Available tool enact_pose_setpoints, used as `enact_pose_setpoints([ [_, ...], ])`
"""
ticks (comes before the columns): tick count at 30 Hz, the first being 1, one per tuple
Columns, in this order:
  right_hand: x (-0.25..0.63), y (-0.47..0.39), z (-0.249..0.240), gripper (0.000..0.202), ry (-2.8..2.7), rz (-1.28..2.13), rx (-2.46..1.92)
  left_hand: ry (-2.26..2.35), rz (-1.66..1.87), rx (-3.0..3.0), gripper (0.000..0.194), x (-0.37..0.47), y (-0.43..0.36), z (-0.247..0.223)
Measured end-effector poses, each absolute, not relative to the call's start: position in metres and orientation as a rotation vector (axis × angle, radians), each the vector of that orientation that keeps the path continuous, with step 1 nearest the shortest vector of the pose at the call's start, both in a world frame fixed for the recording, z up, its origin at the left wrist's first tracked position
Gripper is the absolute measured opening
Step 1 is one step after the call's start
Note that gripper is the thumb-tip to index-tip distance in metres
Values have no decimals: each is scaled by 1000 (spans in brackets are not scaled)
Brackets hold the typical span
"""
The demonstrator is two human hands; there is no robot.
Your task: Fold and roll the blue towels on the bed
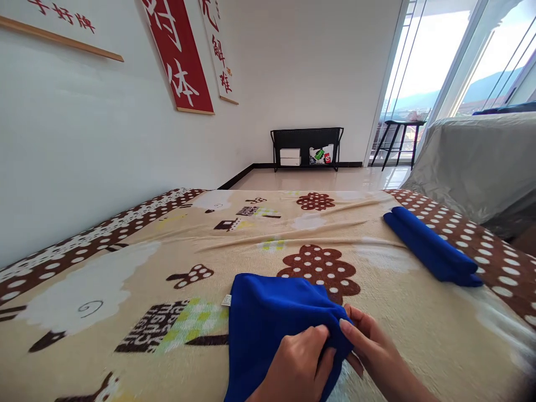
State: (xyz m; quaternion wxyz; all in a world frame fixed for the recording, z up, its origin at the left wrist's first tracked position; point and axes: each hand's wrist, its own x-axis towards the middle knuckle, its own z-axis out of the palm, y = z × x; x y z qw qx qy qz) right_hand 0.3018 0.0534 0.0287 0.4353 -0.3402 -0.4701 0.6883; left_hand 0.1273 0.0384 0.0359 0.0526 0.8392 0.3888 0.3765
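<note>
A blue cloth (268,318) with a small white tag at its left edge lies partly spread on the patterned blanket (234,245). My left hand (299,357) grips a fold of it near the right side, fingers curled into the fabric. Close beside it, my right hand (372,340) pinches the cloth's right edge between thumb and fingers. The cloth bunches where the two hands meet, and its near end runs out of the bottom of the view. Farther off to the right, a second blue cloth (431,245) lies folded into a long narrow bundle.
Beyond the blanket, a black rack (307,137) holding white boxes (290,157) and a printed bag (321,154) stands against the wall. A dark stool (400,139) is by the glass doors. A grey cover (481,162) drapes over furniture at right. Wall scrolls (180,56) hang at left.
</note>
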Motion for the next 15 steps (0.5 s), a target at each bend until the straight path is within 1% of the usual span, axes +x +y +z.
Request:
enact_pose_setpoints([
  [2, 306, 48, 36, 43, -1084, 1717, -860, 1208, 1250, 2775, 17, 126, 38, 39],
  [4, 317, 43, 44, 44, -944, 1682, -932, 1316, 1295, 2815, 15, 117, 42, 42],
  [6, 331, 41, 50, 41, -799, 1581, -999, 1542, 1273, 2644, 14, 98, 52, 46],
  [9, 356, 42, 45, 32, -644, 1382, -978, 1857, 1091, 2189, 17, 63, 71, 51],
  [12, 386, 37, 20, 24, -597, 1310, -988, 1897, 984, 1916, 2, 43, 81, 57],
  [14, 412, 28, -1, 23, -602, 1255, -1014, 1818, 988, 1878, 18, 41, 80, 63],
  [15, 424, 23, -11, 23, -604, 1193, -1014, 1747, 983, 1850, 23, 42, 78, 67],
])
